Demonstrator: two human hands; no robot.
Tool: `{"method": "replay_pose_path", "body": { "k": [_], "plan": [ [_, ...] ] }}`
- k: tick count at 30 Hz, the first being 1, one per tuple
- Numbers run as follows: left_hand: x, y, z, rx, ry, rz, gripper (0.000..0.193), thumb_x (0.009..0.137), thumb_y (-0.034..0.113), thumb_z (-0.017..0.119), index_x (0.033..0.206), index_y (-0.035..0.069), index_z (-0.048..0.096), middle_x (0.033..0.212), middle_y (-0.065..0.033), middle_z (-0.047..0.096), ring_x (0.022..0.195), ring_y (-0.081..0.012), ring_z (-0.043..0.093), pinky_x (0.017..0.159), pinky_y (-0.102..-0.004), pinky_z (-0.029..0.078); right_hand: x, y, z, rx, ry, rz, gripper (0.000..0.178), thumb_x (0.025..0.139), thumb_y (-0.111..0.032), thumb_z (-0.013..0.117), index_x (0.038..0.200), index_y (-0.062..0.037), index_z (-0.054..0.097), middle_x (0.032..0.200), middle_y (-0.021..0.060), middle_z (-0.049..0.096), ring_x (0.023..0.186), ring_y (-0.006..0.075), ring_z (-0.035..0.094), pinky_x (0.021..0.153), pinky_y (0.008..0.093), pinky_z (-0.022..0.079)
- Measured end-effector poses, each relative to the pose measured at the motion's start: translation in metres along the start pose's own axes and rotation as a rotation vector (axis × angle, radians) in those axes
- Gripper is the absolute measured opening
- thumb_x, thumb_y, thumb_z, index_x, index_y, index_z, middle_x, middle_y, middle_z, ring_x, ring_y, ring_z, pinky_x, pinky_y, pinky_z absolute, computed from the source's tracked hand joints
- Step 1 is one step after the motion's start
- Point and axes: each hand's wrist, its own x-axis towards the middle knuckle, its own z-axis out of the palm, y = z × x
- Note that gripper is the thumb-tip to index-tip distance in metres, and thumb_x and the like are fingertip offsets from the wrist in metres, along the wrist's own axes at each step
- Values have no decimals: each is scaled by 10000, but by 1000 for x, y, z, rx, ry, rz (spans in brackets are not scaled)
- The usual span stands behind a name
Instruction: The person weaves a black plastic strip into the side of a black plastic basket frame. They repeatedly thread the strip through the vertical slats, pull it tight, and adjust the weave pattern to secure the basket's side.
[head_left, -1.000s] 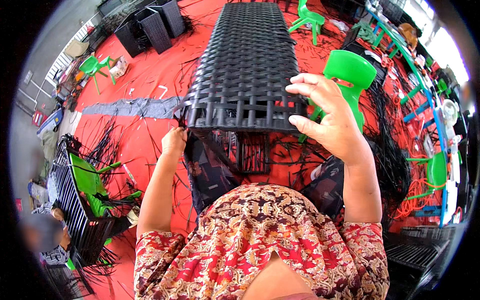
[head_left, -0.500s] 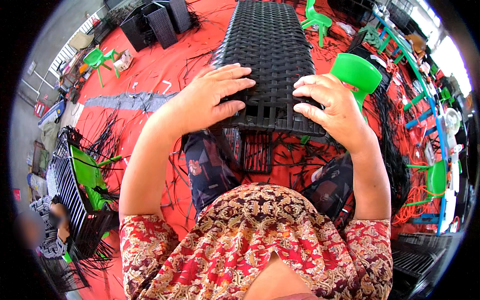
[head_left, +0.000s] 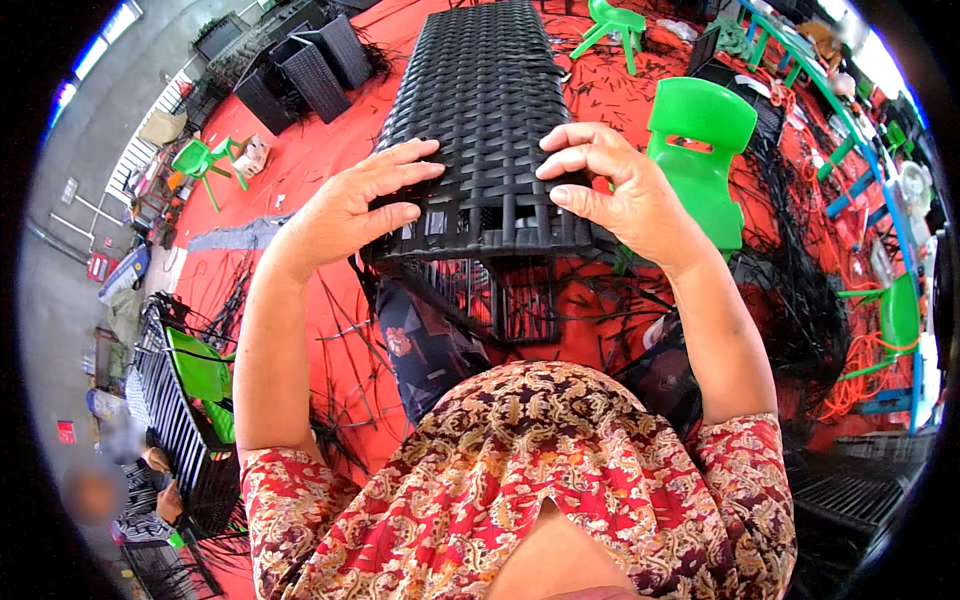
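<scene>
A long black woven wicker furniture piece (head_left: pixel 485 110) stretches away in front of me, its top a tight weave of flat strips. At its near end the strips leave a row of small square gaps. My left hand (head_left: pixel 365 200) lies on the left near edge, fingers stretched out over the weave and thumb apart. On the opposite edge is my right hand (head_left: pixel 610 185), its fingers spread and their tips on the wicker. Neither hand closes round anything. Beneath the near end, a slatted black frame (head_left: pixel 520 300) shows between my knees.
A green plastic chair (head_left: pixel 695 130) stands close by my right arm. Black strips (head_left: pixel 800 320) lie in heaps on the red floor covering (head_left: pixel 340 330). At the left, another person's hands (head_left: pixel 165 490) are at a black frame. More woven pieces (head_left: pixel 315 75) stand at the far left.
The wicker piece and both hands now appear further left in the picture, and the view has shifted. My hands keep to the same two edges, fingers still spread.
</scene>
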Motion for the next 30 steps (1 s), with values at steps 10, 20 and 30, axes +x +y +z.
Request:
{"method": "replay_pose_path", "body": {
  "k": [10,20,30],
  "plan": [
    [93,32,49,408,-67,274,651,862,480,572,1397,139,428,1475,-128,346,1370,-311,309,1112,-448,210,-48,47,6,1037,358,528,129,927,-137,556,956,-25,614,955,31,637,846,97,583,789,252,471],
    [98,36,37,350,-189,218,725,863,568,497,1353,35,460,1454,-216,341,1357,-366,315,1111,-456,211,-52,55,54,1810,-116,370,320,836,-90,680,1144,-29,623,1046,44,678,916,118,639,828,272,508],
    [103,37,41,258,-147,165,704,825,582,545,1338,101,498,1440,-173,383,1334,-357,348,1088,-471,233,-46,65,56,1783,-176,279,281,875,-170,654,1118,-32,627,1028,25,669,924,100,616,836,267,495]
  ]
}}
